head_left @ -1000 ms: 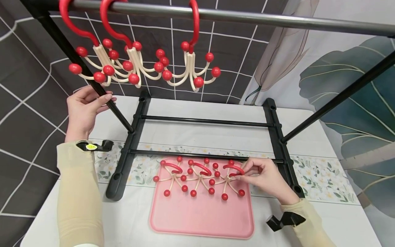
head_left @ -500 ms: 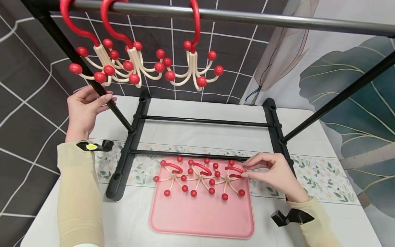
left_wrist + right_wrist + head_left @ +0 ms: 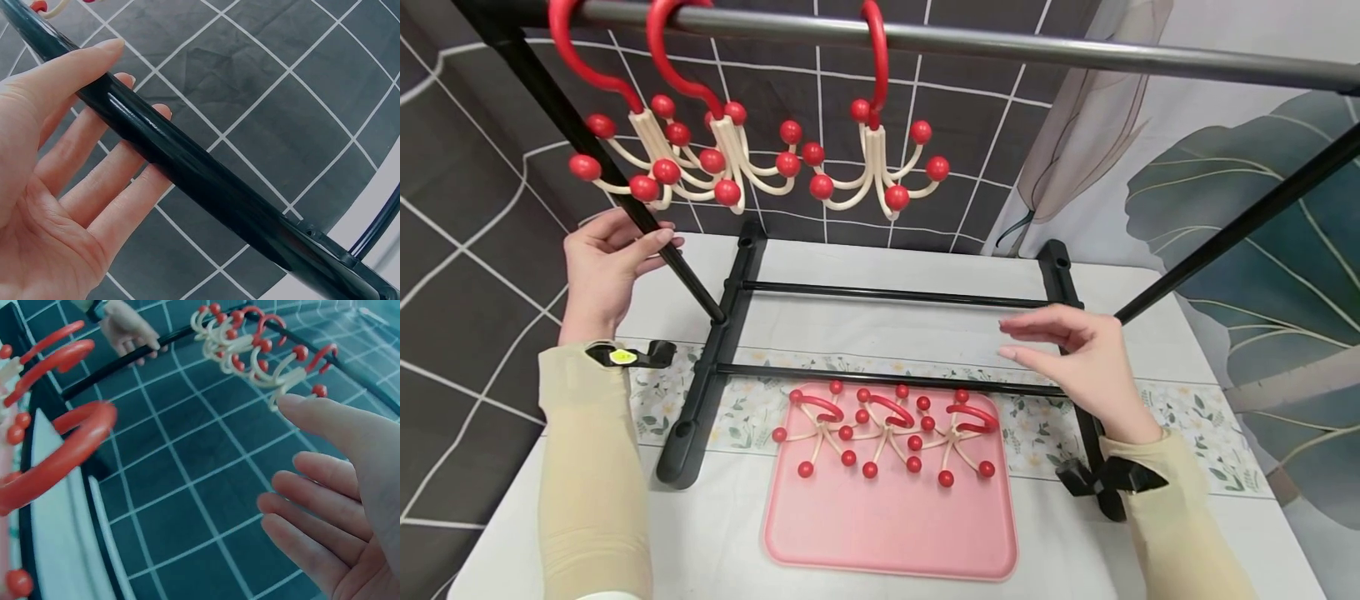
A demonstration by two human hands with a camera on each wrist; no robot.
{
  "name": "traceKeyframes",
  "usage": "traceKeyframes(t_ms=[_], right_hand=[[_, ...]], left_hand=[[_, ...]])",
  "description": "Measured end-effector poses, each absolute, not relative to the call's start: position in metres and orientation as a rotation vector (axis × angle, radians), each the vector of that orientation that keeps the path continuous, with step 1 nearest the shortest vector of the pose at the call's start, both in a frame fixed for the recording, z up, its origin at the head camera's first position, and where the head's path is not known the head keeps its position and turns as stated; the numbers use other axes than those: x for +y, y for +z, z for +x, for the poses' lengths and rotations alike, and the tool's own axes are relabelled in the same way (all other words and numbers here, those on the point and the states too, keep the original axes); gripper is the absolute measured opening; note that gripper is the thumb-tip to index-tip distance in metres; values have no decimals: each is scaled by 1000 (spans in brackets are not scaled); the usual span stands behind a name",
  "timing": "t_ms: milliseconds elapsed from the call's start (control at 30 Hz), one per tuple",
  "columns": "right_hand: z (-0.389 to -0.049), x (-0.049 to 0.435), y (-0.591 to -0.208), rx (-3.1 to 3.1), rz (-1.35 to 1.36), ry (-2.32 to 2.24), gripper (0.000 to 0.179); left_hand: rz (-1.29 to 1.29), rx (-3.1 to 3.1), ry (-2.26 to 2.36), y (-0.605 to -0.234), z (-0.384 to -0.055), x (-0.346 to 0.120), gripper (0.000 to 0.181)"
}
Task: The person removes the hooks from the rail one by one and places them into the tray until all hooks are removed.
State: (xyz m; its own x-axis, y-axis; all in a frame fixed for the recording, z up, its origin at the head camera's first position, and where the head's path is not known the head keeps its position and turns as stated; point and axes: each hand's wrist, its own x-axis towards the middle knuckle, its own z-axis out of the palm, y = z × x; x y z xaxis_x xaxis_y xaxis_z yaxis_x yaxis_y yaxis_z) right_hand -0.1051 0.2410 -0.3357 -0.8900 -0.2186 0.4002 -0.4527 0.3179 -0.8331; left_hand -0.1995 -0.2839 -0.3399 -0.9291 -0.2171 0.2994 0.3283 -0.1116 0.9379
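Observation:
My left hand [image 3: 601, 271] grips the slanted black post [image 3: 187, 159] of a rack, thumb on the near side and fingers behind. My right hand [image 3: 1086, 362] is in the air above the rack's right base, fingers loosely bent and thumb apart, holding nothing. Below and left of it, a pink tray [image 3: 887, 533] bears three cream hangers with red hooks and red ball tips; the rightmost hanger [image 3: 953, 437] lies nearest that hand. Three like hangers hang from the top metal rail [image 3: 1037, 52]: two close together at the left, and a third hanger [image 3: 876, 158] nearer the middle.
Two low black crossbars, a rear crossbar [image 3: 895, 292] and a front crossbar [image 3: 887, 377], join the rack's feet. Another slanted post [image 3: 1225, 233] rises at the right. A dark gridded cloth [image 3: 467, 333] covers the back and left; a leaf-patterned curtain [image 3: 1285, 217] hangs at the right.
My right hand has let go of the rightmost tray hanger's hook and risen up and away to the right. The third hung hanger has swung slightly right. My left hand stays put.

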Motion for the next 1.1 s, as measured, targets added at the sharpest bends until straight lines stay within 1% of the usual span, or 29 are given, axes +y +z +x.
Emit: traceKeyframes(t_ms=[233, 433, 667, 1100], right_hand=[[-118, 218, -302, -2164, 682, 1623, 35], [-122, 189, -268, -2019, 757, 1651, 31], [-141, 164, -249, -1873, 853, 1620, 32], [-170, 116, -201, -1753, 840, 1595, 25]], left_hand=[[-116, -1827, -2088, -339, -199, -283, 38], [-109, -1823, -2092, -339, -199, -282, 37], [-121, -1787, -2136, -338, -198, -282, 38], [-131, -1783, -2146, -339, -197, -282, 38]])
